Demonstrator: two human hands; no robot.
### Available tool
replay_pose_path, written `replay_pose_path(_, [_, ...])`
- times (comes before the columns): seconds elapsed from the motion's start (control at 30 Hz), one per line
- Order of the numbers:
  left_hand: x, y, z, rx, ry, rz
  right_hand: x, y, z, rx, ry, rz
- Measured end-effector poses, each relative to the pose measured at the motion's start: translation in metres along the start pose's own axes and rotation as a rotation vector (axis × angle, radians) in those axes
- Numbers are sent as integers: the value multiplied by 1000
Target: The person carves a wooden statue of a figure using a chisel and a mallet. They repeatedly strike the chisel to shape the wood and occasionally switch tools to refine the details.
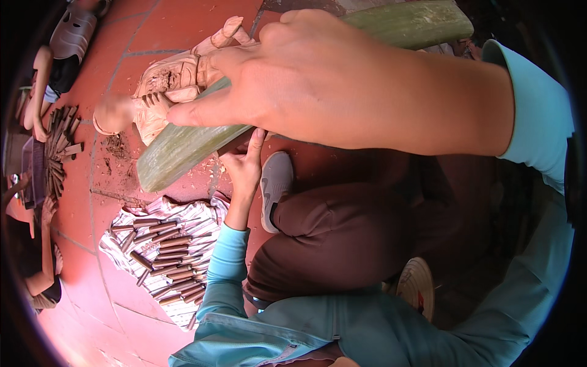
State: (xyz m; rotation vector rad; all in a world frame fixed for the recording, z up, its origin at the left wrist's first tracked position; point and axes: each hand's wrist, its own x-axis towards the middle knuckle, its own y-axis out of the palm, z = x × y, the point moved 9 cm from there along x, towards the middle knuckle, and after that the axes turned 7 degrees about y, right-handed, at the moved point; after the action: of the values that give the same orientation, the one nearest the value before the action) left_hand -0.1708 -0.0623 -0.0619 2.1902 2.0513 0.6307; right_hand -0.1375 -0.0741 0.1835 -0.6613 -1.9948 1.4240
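Observation:
My right hand [275, 82] is closed around a long, streaked green bar [189, 150], which slants across the view and shows again beyond the wrist. Below it, my left hand [244, 165] pinches a dark brown handle [235, 143], like those of the tools on the cloth; its working end is hidden behind the bar and my right hand. Under both hands a carved pale wooden figure [177, 73] lies on its side on the floor, its head toward the left. Part of the figure is covered by my right hand and the bar.
A striped cloth [128, 220] on the red tiled floor [92, 287] carries several brown-handled tools [174, 251]. Wood shavings [116, 147] lie by the figure's head. At far left, other people's arms [44, 244] surround another tool pile [60, 137] and a purple basket [33, 168].

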Motion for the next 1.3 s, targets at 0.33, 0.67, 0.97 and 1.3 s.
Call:
replay_pose_path(0.33, [-23,-8,14,240,229,65,-3,-2,6,-4,-10,-3])
replay_pose_path(0.67, [-30,-11,27,148,91,8,-9,-9,13,-20,-23,-15])
replay_pose_path(0.97, [-46,-10,41,254,167,44,-12,-12,17,-34,-11,-40])
replay_pose_path(1.3, [-42,-5,10,-89,62,-60,-19,-4,13,-60,36,123])
